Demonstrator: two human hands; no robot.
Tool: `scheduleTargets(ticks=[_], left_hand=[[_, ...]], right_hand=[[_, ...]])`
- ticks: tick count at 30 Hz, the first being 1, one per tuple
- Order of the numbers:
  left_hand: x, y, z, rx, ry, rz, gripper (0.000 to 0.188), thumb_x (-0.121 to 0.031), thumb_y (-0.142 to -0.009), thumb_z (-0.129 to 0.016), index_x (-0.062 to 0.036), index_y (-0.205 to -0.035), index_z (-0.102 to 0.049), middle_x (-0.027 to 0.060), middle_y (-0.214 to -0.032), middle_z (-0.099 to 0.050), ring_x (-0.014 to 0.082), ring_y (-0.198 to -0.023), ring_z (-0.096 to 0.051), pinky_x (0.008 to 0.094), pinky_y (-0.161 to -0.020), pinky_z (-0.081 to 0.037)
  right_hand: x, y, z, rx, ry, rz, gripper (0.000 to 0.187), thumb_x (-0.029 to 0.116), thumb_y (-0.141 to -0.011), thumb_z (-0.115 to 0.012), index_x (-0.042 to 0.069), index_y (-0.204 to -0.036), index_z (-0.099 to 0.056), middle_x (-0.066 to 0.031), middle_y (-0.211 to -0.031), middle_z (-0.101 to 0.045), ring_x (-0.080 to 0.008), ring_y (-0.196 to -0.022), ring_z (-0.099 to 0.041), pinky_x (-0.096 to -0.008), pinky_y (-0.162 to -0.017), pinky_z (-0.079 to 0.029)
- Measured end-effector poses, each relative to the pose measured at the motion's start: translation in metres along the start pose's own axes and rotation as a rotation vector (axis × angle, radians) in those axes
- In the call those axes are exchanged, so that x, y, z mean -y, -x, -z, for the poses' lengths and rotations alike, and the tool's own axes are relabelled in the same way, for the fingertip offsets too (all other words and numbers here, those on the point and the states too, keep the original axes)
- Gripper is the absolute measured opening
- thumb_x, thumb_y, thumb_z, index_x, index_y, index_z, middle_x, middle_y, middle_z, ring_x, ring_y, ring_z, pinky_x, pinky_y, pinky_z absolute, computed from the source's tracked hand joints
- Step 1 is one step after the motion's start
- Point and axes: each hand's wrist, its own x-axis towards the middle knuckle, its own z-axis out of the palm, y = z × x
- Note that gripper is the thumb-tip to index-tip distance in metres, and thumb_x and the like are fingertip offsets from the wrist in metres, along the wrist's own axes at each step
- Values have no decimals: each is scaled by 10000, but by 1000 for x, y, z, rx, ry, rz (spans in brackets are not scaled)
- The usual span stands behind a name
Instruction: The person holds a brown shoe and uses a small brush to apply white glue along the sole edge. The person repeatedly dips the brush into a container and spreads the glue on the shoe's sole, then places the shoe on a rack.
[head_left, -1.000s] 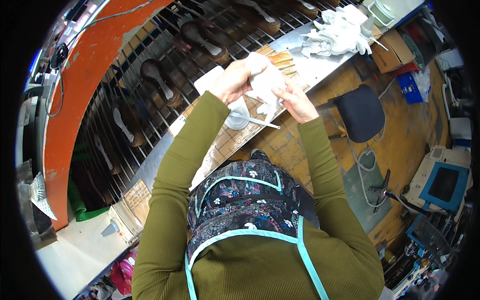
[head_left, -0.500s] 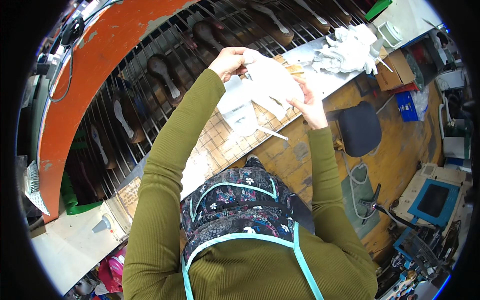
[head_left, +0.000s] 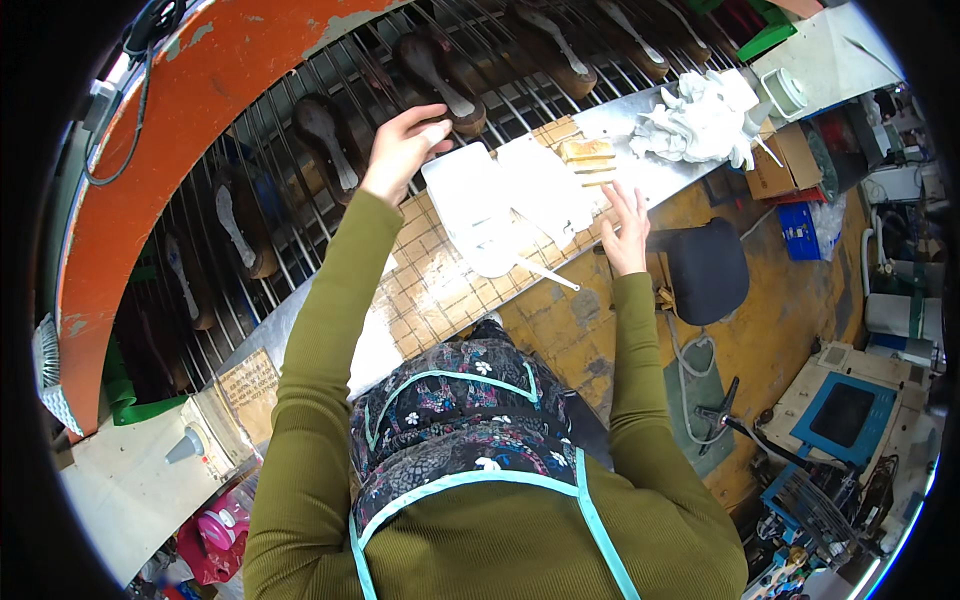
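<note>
In the head view the left hand (head_left: pixel 400 155) is half curled, thumb and fingertips apart, near the edge of the worktop (head_left: pixel 640 185) that runs along the rack (head_left: pixel 285 235). The right hand (head_left: pixel 627 235) has its fingers spread wide, by the opposite edge of the worktop, on the person's side. One white sheet (head_left: pixel 545 185) lies between the two hands, toward the middle of the worktop: the right hand is just beside its right border, while the left hand is farther off, to its left. One white rectangular piece (head_left: pixel 460 190) lies left of the sheet, its upper left corner near the left hand. Below it, near the worktop's edge on the person's side, is one pale cup (head_left: pixel 490 260), with one thin white stick (head_left: pixel 548 273) reaching past that edge.

Beyond the sheet sits a cluster of at least three yellow strips (head_left: pixel 588 152). Farther along, toward the worktop's upper right end, are one crumpled white heap (head_left: pixel 690 120) and one pale green tub (head_left: pixel 785 92). At least seven brown shoe-shaped pieces (head_left: pixel 322 135) rest on the rack bars. One grey cone (head_left: pixel 185 447) stands near the lower left corner.
</note>
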Motion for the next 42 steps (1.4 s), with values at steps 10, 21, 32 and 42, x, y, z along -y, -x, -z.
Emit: scheduleTargets(ticks=[10,21,32,42], left_hand=[[35,136,86,-221,101,57,394,-173,-898,-635,-7,-1249,-565,96,-1021,-672,169,-911,-649,267,-795,-475],[80,281,99,-562,308,302,322,-153,-949,-562,-57,-1255,-580,126,-1102,-653,179,-928,-653,255,-770,-460],[76,289,126,-696,368,201,345,-86,-922,-569,-20,-1260,-570,135,-1077,-644,201,-933,-640,268,-793,-462],[61,304,126,-660,238,207,372,-194,-945,-581,-26,-1276,-550,134,-1109,-646,230,-968,-645,312,-844,-475]], right_hand=[[27,-21,-9,283,-120,85,491,406,-1009,-310,137,-1392,-459,-129,-1480,-368,-287,-1442,-161,-519,-1156,-64],[172,-118,12,-22,-837,157,190,152,-977,-529,0,-896,-609,-24,-859,-618,-92,-866,-559,-245,-795,-436],[338,-134,-232,537,-44,48,1265,702,-634,-694,206,-1518,63,-362,-1498,-60,-573,-1356,-105,-621,-1053,-241],[350,-158,-237,778,66,32,1176,409,-667,-737,224,-1508,64,-339,-1409,-341,-412,-1184,-528,-404,-961,-465]])
